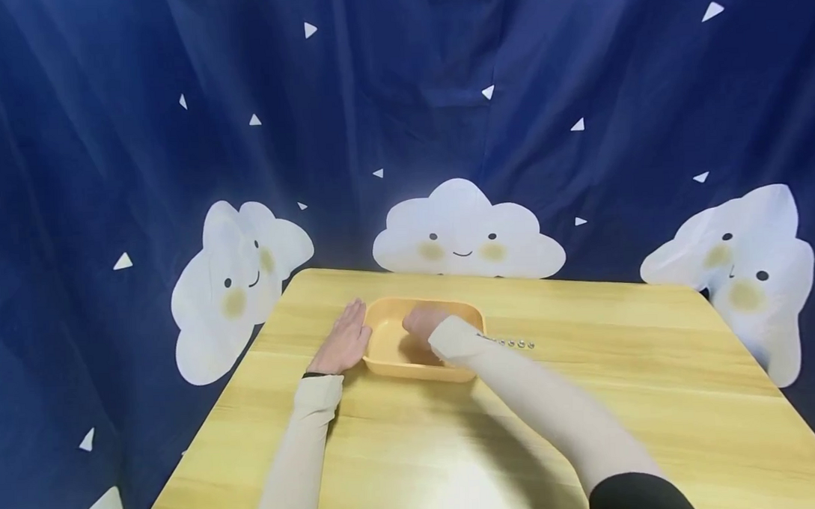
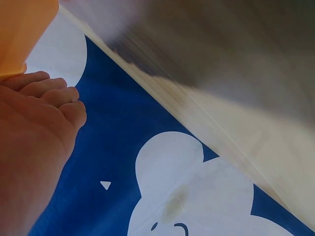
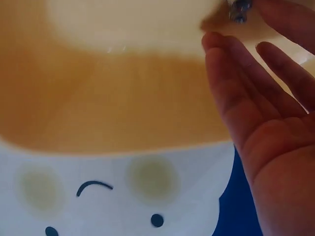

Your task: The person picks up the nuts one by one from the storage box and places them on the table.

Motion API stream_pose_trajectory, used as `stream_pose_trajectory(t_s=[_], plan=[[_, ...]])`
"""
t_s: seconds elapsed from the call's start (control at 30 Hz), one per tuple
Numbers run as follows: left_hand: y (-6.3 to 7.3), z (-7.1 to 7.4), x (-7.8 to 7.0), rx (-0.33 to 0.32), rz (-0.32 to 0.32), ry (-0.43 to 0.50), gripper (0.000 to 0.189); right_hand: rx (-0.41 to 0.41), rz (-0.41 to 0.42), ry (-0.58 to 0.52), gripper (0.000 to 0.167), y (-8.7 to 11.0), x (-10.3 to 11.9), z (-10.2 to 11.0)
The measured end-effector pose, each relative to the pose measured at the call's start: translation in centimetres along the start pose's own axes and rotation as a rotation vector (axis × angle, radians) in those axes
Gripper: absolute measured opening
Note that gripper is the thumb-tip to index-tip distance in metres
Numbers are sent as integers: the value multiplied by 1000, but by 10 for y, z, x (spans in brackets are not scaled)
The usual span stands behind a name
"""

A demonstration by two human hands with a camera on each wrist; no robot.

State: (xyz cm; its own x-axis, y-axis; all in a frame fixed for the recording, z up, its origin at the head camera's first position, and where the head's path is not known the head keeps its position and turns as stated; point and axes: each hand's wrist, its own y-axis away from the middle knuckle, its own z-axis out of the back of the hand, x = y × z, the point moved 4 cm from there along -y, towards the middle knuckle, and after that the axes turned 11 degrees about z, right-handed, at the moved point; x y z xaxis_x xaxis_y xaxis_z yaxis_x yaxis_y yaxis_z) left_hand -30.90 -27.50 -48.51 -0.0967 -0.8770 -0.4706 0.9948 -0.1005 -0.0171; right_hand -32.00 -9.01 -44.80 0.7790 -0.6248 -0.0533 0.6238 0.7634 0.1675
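An orange-yellow plastic tray [image 1: 401,370] sits on the wooden table. My left hand [image 1: 343,343] rests against its left side with the fingers straight; in the left wrist view, the fingertips touch the tray's rim [image 2: 14,73]. My right hand [image 1: 426,321] reaches down inside the tray. In the right wrist view, the fingertips of that hand [image 3: 275,128] hold a small shiny metal piece [image 3: 239,11] above the tray floor. The piece is too blurred to tell its exact kind. Right of the tray, several small round metal pieces [image 1: 521,344] lie in a row, partly hidden by my right sleeve.
The pale wooden table [image 1: 620,367] stretches to the right and toward me. Behind it hangs a dark blue curtain [image 1: 430,119] printed with white clouds and triangles. My right forearm [image 1: 554,407] crosses over the tray's right rim.
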Motion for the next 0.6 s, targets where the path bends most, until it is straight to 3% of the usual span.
stream_pose_trajectory(t_s=[0.03,0.1,0.27,0.5,0.6], plan=[[0,-1,0,-2,1,4,61,-7,63,104,17,-5,3,-3],[1,-2,-1,-4,0,9,61,-18,76,80,18,-10,5,-8],[2,-5,-2,-3,0,12,60,24,93,164,20,-14,9,-13],[3,-5,-3,-2,2,8,61,72,-111,-115,18,8,8,6],[2,-4,-4,-8,1,20,61,78,-85,-69,17,12,9,11]])
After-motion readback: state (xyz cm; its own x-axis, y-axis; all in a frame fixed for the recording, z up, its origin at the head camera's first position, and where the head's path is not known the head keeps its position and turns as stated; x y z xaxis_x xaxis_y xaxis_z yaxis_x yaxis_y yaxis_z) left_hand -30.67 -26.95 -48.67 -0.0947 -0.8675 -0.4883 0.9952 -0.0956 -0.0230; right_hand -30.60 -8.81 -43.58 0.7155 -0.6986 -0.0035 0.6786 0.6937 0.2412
